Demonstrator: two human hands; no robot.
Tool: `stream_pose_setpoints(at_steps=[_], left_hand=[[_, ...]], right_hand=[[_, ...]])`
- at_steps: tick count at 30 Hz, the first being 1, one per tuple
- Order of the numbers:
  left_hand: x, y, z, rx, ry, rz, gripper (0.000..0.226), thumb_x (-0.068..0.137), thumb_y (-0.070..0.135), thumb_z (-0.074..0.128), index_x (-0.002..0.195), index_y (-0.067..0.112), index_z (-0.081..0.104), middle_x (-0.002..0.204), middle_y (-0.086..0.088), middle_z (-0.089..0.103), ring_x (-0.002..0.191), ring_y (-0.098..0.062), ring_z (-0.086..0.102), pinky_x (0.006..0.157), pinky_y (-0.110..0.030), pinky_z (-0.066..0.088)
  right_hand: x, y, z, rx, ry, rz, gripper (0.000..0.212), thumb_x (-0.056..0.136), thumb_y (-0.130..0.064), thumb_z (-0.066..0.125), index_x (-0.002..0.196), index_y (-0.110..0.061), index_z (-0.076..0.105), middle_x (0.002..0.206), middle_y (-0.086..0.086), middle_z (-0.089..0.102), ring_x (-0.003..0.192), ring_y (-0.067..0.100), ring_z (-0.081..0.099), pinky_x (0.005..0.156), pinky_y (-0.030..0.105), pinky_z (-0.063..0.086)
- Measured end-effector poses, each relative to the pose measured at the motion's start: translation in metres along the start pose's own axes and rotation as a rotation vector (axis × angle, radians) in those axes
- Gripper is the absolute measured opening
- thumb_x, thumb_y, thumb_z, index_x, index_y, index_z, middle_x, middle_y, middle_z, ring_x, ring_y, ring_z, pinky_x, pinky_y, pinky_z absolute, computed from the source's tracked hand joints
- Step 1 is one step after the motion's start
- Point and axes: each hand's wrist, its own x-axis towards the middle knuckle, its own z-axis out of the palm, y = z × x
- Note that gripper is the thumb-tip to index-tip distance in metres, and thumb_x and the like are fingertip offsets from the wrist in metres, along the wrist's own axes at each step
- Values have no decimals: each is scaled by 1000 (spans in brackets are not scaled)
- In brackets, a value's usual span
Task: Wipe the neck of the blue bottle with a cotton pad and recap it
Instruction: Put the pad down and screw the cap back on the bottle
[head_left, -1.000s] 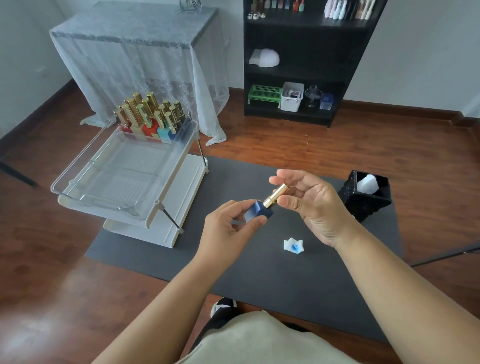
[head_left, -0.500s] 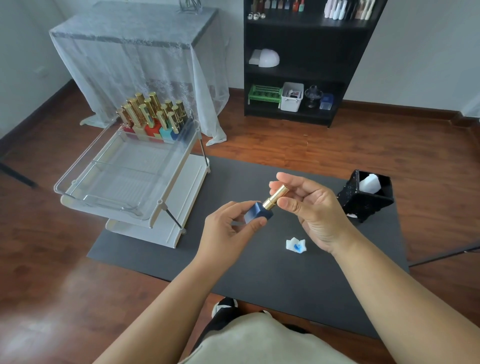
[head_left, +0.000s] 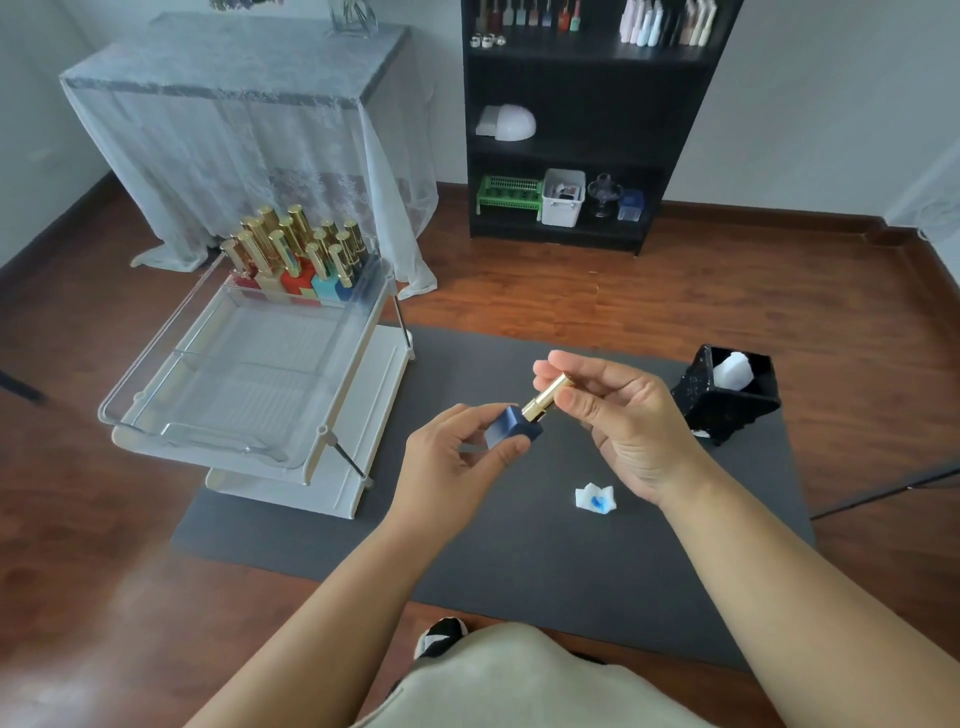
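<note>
Left hand (head_left: 457, 457) fingers brace blue bottle (head_left: 511, 427) tilted; right hand (head_left: 618, 415) fingers pinch gold cap (head_left: 544, 397), twisting it home (probably). Stained cotton pad (head_left: 596, 499) discarded on mat (head_left: 519, 545).

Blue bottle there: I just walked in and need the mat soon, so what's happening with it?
A person holds the blue bottle in the left hand, tilted, while the right hand grips its gold cap, which sits on the neck. A cotton pad stained blue lies on the grey mat below, so the wiping looks done and the recapping is under way.
</note>
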Motion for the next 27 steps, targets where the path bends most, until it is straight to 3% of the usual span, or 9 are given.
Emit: stream_pose_setpoints(at_steps=[5, 7, 13, 19, 23, 27], left_hand=[[6, -3, -15, -12, -23, 15, 26, 86, 23, 77, 111, 24, 76, 86, -8, 66, 77, -22, 61, 68, -36, 53], [9, -5, -21, -24, -31, 13, 26, 86, 22, 77, 111, 24, 76, 86, -9, 66, 77, -24, 61, 68, -34, 53], [16, -9, -44, -26, -46, 15, 26, 86, 24, 77, 112, 28, 74, 86, -6, 67, 78, -22, 63, 71, -37, 55], [18, -15, -63, -33, -57, 11, 25, 86, 24, 76, 111, 29, 74, 90, -5, 70, 82, -22, 66, 75, -42, 58], [15, -21, -73, -54, -57, -3, 24, 87, 22, 76, 110, 28, 75, 93, -2, 72, 85, -19, 66, 73, -30, 58], [14, -25, -83, -69, -50, 3, 24, 87, 25, 76, 108, 35, 74, 91, 2, 71, 81, -13, 64, 67, -16, 52]], right_hand=[[10, -1, 18, -66, 108, -15, 39, 55, -35, 92, 89, -20, 77, 89, 7, 77, 92, 22, 72, 82, 25, 53], [14, 1, 25, -64, 108, -24, 40, 54, -35, 92, 88, -21, 77, 88, 4, 77, 89, 19, 71, 80, 24, 53], [19, 5, 40, -38, -2, -2, 38, 71, -16, 79, 109, -16, 74, 111, 13, 73, 108, 27, 67, 89, 27, 52], [29, 9, 64, -84, 109, -20, 38, 56, -31, 90, 90, -18, 78, 87, 7, 77, 91, 24, 73, 80, 26, 54], [32, 14, 75, -130, 99, -42, 28, 60, -27, 87, 85, -20, 77, 83, 4, 76, 87, 20, 72, 79, 24, 53], [31, 14, 79, -95, -25, -5, 33, 67, -25, 85, 98, -19, 77, 94, 5, 77, 102, 22, 70, 86, 24, 52]])
